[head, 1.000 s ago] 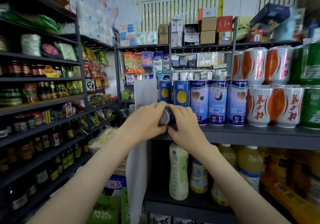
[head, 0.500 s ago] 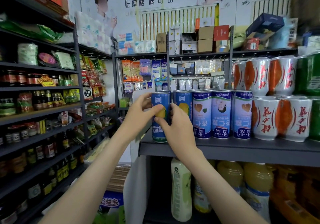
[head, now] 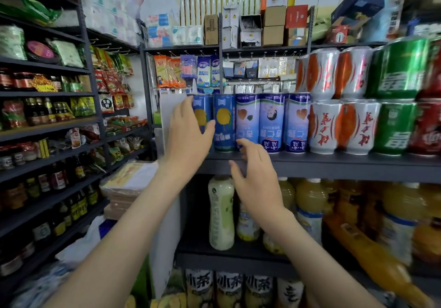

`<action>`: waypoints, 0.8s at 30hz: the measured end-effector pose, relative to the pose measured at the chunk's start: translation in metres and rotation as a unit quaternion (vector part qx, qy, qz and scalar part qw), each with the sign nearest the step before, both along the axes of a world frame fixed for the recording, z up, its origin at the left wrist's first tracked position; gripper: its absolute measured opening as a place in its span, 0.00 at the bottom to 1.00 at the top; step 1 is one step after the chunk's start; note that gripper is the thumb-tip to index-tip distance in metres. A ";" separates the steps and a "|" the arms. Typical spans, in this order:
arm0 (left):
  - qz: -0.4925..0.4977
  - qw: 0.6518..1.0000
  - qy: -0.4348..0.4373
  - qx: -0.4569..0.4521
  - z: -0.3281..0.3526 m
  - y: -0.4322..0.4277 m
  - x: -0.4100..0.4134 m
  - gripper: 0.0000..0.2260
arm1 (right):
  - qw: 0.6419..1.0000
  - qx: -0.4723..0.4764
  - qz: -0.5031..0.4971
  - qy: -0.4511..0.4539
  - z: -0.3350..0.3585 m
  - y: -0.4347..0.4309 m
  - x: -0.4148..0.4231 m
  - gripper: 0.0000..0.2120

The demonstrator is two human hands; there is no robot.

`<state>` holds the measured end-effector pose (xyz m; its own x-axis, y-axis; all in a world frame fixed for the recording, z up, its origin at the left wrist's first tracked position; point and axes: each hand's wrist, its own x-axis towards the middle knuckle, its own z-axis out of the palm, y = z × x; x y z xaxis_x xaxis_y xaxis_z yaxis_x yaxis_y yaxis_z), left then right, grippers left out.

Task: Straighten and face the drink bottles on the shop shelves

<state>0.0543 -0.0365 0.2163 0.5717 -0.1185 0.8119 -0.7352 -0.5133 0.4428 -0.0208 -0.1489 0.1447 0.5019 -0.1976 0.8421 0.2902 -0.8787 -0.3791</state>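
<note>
A dark blue drink can [head: 201, 114] with a yellow fruit on it stands upright at the left end of the grey shelf [head: 334, 164]. My left hand [head: 186, 138] holds this can, fingers round its left side and thumb across its front. A second, matching blue can [head: 223, 121] stands right beside it, followed by three light blue cans [head: 272, 121] in a row. My right hand [head: 257, 183] hovers in front of the shelf edge below the cans, fingers loosely spread, holding nothing.
White-and-red cans [head: 334, 126] and green cans [head: 393, 126] are stacked two high to the right. Below stand a pale green bottle [head: 221, 212] and yellow juice bottles [head: 310, 202]. A side rack [head: 47, 128] of sauces and snacks runs along the left.
The blue can, tipped over one second ago, now stands upright in line at the row's left end. My right hand has let go and dropped below the shelf edge.
</note>
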 end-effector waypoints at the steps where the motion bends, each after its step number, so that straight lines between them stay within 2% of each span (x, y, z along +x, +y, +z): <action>1: 0.002 0.999 -0.048 -0.002 -0.009 -0.006 -0.017 0.24 | 1.000 0.002 -0.003 0.007 -0.006 -0.010 -0.011 0.21; 3: -0.040 0.992 -0.119 -0.003 -0.035 -0.026 -0.057 0.19 | 1.000 0.004 -0.019 0.024 -0.020 -0.037 -0.035 0.20; 5: -0.105 0.985 -0.134 0.012 -0.068 -0.053 -0.092 0.15 | 0.998 0.008 -0.038 0.043 -0.035 -0.070 -0.062 0.20; 9: -0.189 0.975 -0.060 0.095 -0.141 -0.125 -0.145 0.16 | 0.990 0.026 -0.086 0.112 -0.077 -0.148 -0.126 0.21; 11: -0.215 0.963 0.001 0.164 -0.179 -0.162 -0.162 0.21 | 0.980 0.040 -0.126 0.152 -0.105 -0.186 -0.156 0.22; 13: -0.225 0.944 0.017 0.241 -0.215 -0.195 -0.168 0.29 | 0.970 0.057 -0.136 0.196 -0.133 -0.218 -0.177 0.20; 15: -0.207 0.928 0.008 0.310 -0.239 -0.220 -0.171 0.36 | 0.961 0.084 -0.121 0.232 -0.155 -0.241 -0.191 0.17; 18: -0.158 0.913 -0.014 0.377 -0.256 -0.244 -0.174 0.42 | 0.945 0.141 -0.080 0.284 -0.171 -0.262 -0.199 0.20; 21: -0.158 0.916 -0.042 0.367 -0.257 -0.260 -0.173 0.41 | 0.934 0.175 -0.012 0.312 -0.179 -0.275 -0.201 0.24; 24: -0.182 0.926 -0.058 0.325 -0.255 -0.265 -0.171 0.39 | 0.940 0.158 0.042 0.298 -0.188 -0.284 -0.199 0.28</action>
<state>-0.1168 -0.3020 -0.0392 0.3116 -0.7715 0.5547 -0.9350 -0.3529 0.0345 -0.2193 -0.4325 -0.0435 0.8913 -0.3292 0.3117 0.0068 -0.6777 -0.7353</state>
